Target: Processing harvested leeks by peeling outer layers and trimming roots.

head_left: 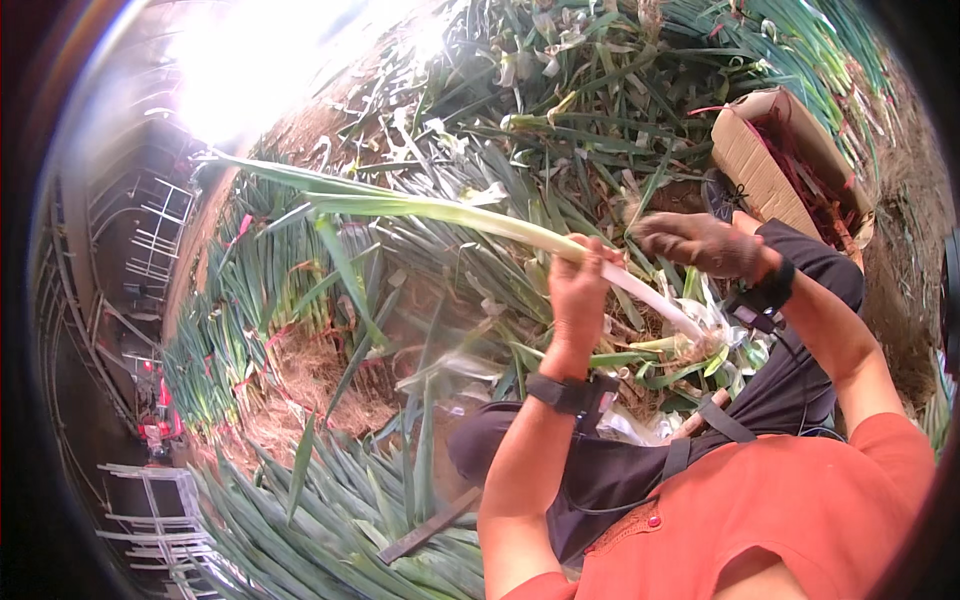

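Left hand (577, 290): fist closed round pale white shank of long green-leaved leek stalk (440, 212), held slantwise above lap, root end low toward right. Right hand (700, 243): soil-dark, blurred, fingers curled over stalk's lower part; whether gripping loose skin, cannot tell. Best kept firm at shank, peeling toward root tuft (693, 345), strips pulled clear. Beyond: heaped green leek leaves (560, 120) on ground, open brown cardboard box (770, 160) with red ties far right.

One camera sits on the person's head and looks down, close to the left hand (578, 290) and right hand (700, 245). Its round picture bends the edges.
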A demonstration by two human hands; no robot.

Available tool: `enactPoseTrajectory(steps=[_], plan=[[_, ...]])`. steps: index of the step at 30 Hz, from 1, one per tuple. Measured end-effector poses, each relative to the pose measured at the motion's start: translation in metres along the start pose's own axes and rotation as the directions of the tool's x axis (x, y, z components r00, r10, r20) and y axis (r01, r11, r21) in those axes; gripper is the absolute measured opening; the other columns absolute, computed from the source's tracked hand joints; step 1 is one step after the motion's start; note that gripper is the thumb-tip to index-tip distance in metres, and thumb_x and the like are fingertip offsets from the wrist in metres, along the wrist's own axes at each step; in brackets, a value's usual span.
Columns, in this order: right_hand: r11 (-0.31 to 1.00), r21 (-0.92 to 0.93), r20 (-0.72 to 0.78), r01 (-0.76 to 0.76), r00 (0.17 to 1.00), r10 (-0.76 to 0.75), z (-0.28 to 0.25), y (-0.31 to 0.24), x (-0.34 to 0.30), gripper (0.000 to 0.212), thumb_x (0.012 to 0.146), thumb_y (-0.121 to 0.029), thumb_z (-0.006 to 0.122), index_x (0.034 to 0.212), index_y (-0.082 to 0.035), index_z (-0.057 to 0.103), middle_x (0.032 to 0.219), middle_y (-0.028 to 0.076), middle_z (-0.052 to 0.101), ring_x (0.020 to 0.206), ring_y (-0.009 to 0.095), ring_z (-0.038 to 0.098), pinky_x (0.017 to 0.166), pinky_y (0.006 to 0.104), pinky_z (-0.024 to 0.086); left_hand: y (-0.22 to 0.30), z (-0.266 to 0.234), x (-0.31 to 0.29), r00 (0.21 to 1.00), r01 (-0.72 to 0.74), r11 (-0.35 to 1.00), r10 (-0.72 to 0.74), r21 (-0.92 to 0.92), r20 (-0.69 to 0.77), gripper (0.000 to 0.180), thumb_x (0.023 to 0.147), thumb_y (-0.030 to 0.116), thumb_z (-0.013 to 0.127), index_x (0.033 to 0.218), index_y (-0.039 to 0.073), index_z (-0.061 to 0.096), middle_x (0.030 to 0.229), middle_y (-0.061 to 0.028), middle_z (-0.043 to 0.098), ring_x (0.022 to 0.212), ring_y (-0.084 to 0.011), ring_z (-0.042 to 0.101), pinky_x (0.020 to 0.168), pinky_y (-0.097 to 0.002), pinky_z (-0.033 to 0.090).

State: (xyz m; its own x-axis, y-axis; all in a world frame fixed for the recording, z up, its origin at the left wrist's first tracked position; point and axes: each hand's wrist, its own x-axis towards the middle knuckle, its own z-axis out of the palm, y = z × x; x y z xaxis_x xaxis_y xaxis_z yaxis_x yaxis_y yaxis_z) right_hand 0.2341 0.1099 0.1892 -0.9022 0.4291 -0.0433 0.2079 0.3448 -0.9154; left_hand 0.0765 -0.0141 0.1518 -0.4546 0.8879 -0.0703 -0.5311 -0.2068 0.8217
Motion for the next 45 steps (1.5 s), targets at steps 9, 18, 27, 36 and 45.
enactPoseTrajectory(steps=[9, 18, 27, 36, 45], plan=[[0.997, -0.005, -0.069, -0.082, 0.994, 0.081, 0.024, -0.034, 0.031, 0.026, 0.079, -0.024, 0.060, 0.089, 0.000, 0.059, 0.065, 0.005, 0.057, 0.059, 0.011, 0.053, 0.054, 0.0288, 0.043, 0.045, 0.027, -0.011, 0.847, -0.023, 0.502, -0.450, 0.865, 0.284, 0.024, 0.078, 0.012, 0.064, 0.097, -0.003, 0.061, 0.082, -0.0094, 0.064, 0.080, -0.0113, 0.058, 0.073, -0.0252, 0.046], [0.856, 0.263, 0.139, -0.445, 0.896, 0.423, -0.002, -0.085, -0.066, 0.026, 0.079, -0.023, 0.065, 0.089, 0.000, 0.058, 0.060, -0.001, 0.049, 0.048, 0.006, 0.046, 0.041, 0.0213, 0.036, 0.056, -0.085, 0.037, 0.846, -0.168, 0.497, 0.516, 0.851, -0.134, 0.067, 0.075, 0.014, 0.067, 0.129, -0.004, 0.032, 0.122, -0.0205, 0.043, 0.109, -0.0273, 0.047, 0.091, -0.0310, 0.037], [0.861, 0.439, -0.345, -0.258, 0.836, 0.427, -0.073, -0.047, -0.198, 0.024, 0.078, -0.027, 0.063, 0.083, -0.004, 0.061, 0.055, -0.002, 0.048, 0.046, 0.007, 0.045, 0.041, 0.0244, 0.037, 0.097, -0.151, 0.047, 0.602, -0.058, -0.623, 0.601, 0.780, 0.525, 0.022, 0.080, 0.013, 0.056, 0.091, -0.005, 0.062, 0.084, -0.0146, 0.066, 0.065, -0.0221, 0.062, 0.054, -0.0344, 0.049], [0.948, 0.312, -0.926, -0.065, -0.245, 0.288, -0.131, -0.072, -0.489, 0.021, 0.087, -0.012, 0.044, 0.086, -0.001, 0.061, 0.061, 0.005, 0.056, 0.044, 0.008, 0.047, 0.040, 0.0216, 0.040, 0.037, -0.065, 0.042, 0.793, -0.003, -0.441, 0.545, 0.897, 0.271, 0.023, 0.081, 0.015, 0.056, 0.095, -0.003, 0.062, 0.083, -0.0137, 0.065, 0.067, -0.0219, 0.061, 0.057, -0.0342, 0.049], [0.417, 0.783, -0.490, -0.462, -0.870, -0.043, 0.000, -0.036, -0.834, 0.049, 0.079, -0.043, 0.051, 0.104, -0.002, 0.060, 0.097, 0.019, 0.061, 0.082, 0.029, 0.059, 0.077, 0.0390, 0.044, 0.017, -0.043, 0.052, 0.825, -0.014, -0.429, 0.506, 0.903, 0.253, 0.025, 0.082, 0.017, 0.057, 0.099, -0.001, 0.061, 0.081, -0.0129, 0.065, 0.068, -0.0216, 0.061, 0.060, -0.0341, 0.048]])
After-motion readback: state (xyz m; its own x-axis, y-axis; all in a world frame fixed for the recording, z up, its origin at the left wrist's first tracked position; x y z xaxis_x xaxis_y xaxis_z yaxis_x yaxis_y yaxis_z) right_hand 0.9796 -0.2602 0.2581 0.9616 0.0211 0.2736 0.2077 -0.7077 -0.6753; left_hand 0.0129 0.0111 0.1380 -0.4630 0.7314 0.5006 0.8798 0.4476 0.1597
